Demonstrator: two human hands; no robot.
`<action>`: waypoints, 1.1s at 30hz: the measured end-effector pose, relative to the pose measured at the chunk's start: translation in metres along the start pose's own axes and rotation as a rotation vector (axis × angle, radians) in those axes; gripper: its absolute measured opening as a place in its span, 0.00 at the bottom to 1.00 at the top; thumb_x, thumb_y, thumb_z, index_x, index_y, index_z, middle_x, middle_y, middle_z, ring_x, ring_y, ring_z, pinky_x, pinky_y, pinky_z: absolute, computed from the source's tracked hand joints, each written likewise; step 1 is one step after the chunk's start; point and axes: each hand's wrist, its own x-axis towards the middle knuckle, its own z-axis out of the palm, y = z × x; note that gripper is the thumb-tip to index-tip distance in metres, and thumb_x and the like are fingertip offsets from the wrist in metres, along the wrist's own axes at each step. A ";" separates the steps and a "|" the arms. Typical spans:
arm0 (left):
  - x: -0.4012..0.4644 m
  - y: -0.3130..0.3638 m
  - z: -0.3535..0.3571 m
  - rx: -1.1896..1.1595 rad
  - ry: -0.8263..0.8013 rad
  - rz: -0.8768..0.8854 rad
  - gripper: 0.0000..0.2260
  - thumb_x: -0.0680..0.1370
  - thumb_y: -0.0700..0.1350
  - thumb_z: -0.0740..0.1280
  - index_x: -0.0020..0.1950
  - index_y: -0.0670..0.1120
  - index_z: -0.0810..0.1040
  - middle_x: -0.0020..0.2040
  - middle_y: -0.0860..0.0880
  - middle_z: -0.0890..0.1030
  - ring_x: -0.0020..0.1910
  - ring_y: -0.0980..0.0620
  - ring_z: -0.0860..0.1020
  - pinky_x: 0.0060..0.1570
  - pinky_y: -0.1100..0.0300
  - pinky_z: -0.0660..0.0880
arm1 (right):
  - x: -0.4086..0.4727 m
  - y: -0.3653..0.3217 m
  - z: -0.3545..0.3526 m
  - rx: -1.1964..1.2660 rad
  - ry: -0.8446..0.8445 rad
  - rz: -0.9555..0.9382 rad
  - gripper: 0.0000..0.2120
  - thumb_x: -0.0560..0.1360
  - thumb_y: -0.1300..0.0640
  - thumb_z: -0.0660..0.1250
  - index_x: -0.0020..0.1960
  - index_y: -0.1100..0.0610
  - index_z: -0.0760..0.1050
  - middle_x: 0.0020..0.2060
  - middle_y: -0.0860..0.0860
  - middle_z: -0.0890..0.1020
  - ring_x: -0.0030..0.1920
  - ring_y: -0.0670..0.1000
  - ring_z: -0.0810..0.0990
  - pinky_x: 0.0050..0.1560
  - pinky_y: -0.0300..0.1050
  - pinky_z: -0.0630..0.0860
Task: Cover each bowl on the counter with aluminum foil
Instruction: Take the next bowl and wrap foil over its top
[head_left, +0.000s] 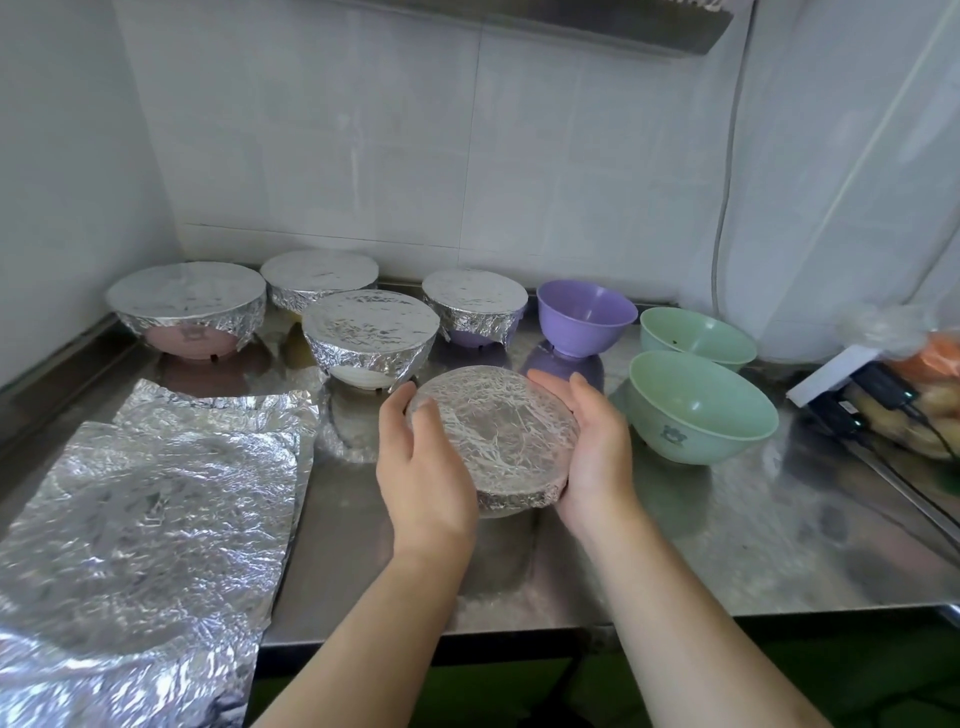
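A foil-covered bowl (496, 439) sits between my hands near the middle of the steel counter (727, 535). My left hand (421, 462) cups its left side, thumb on the foil top. My right hand (592, 447) cups its right side, fingers curved round the rim. Several foil-covered bowls stand behind: a pink one (187, 317), one at the back (319, 278), a white one (369, 335) and a purple one (474, 306). Uncovered are a purple bowl (586, 317) and two green bowls (696, 338) (701, 410). Loose foil sheets (150, 519) lie at the left.
White tiled walls close the back and left. At the right edge lie a plastic bag of food (919, 384) and a dark charger with cable (872, 395). The counter's front edge runs just below my forearms.
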 end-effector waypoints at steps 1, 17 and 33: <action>0.001 -0.002 0.001 -0.027 0.015 -0.005 0.17 0.85 0.47 0.57 0.73 0.52 0.75 0.56 0.65 0.77 0.49 0.81 0.72 0.43 0.82 0.65 | 0.001 0.001 0.000 0.024 0.007 -0.005 0.21 0.85 0.50 0.60 0.64 0.65 0.82 0.57 0.61 0.87 0.57 0.60 0.86 0.59 0.54 0.81; 0.002 -0.004 0.011 -0.220 0.080 -0.011 0.18 0.87 0.39 0.52 0.65 0.48 0.80 0.50 0.63 0.75 0.42 0.82 0.73 0.38 0.83 0.67 | 0.003 0.046 0.002 0.291 0.117 -0.151 0.17 0.76 0.45 0.64 0.50 0.56 0.85 0.54 0.59 0.86 0.57 0.59 0.83 0.63 0.54 0.77; 0.007 0.001 -0.042 0.265 -0.470 0.204 0.45 0.64 0.59 0.84 0.74 0.55 0.63 0.63 0.68 0.77 0.64 0.72 0.74 0.62 0.74 0.69 | -0.006 0.008 -0.061 -0.370 -0.430 -0.142 0.59 0.60 0.36 0.85 0.82 0.50 0.59 0.75 0.43 0.74 0.77 0.45 0.71 0.79 0.54 0.66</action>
